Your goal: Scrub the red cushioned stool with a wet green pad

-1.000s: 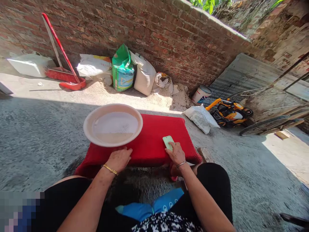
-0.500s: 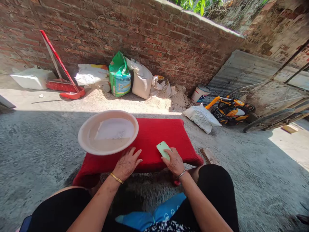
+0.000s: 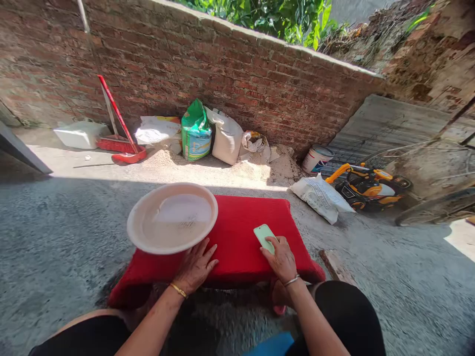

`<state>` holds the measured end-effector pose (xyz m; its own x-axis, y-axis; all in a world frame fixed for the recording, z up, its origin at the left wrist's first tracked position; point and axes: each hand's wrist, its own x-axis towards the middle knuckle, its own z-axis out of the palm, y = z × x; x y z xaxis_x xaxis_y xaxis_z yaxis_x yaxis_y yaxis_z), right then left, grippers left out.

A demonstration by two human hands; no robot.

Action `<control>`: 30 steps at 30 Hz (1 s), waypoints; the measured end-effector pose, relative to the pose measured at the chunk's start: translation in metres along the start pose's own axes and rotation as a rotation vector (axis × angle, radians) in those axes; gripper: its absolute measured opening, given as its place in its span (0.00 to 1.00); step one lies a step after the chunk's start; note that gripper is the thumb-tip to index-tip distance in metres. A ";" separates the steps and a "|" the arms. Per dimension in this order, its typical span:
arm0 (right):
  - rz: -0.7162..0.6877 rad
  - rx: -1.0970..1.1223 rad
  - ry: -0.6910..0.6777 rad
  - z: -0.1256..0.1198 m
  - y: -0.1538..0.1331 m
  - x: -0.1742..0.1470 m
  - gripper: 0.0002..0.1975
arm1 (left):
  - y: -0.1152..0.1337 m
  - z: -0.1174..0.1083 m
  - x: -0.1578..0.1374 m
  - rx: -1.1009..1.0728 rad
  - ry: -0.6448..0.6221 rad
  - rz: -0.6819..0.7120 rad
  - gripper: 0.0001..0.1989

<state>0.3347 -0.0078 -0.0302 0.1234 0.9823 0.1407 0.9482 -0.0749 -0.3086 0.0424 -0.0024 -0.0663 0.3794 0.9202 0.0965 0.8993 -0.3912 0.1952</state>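
A red cloth [image 3: 245, 222] covers a low table in front of me, and a wide pale pink basin [image 3: 135, 232] of water stands on its left part. Just below the basin's near rim, my left hand [image 3: 196, 267] lies on the cloth, fingers spread and holding nothing. My right hand [image 3: 281, 259] grips a flat, pale green phone-shaped piece [image 3: 262, 235] at the right of the table. Fingers and thumb cover its near end; whether it is a phone or only a case I cannot tell.
Beyond the table, a green sack [image 3: 196, 133] and a white sack [image 3: 227, 138] lean on the brick wall [image 3: 148, 69]. A red dustpan [image 3: 129, 155] is at the left. A white bag [image 3: 321, 198] and a yellow-black toy digger [image 3: 371, 188] lie at the right.
My view has tilted up, so the scene sits lower and further right in the picture. Both hands keep nearly the same places on the table; the right hand still holds the green piece.
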 end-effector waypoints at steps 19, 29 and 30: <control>-0.030 0.181 -0.097 0.032 -0.040 0.096 0.22 | 0.003 0.022 -0.005 0.007 0.199 0.002 0.24; -0.105 0.143 -0.217 0.085 -0.136 0.193 0.21 | 0.003 0.021 -0.006 0.100 0.278 0.030 0.21; -0.107 0.135 -0.223 0.084 -0.124 0.197 0.22 | 0.003 0.020 -0.006 0.105 0.282 0.032 0.21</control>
<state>0.2173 0.2094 -0.0432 -0.0570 0.9980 -0.0265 0.9032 0.0402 -0.4274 0.0472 -0.0084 -0.0862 0.3455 0.8618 0.3713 0.9110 -0.4029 0.0875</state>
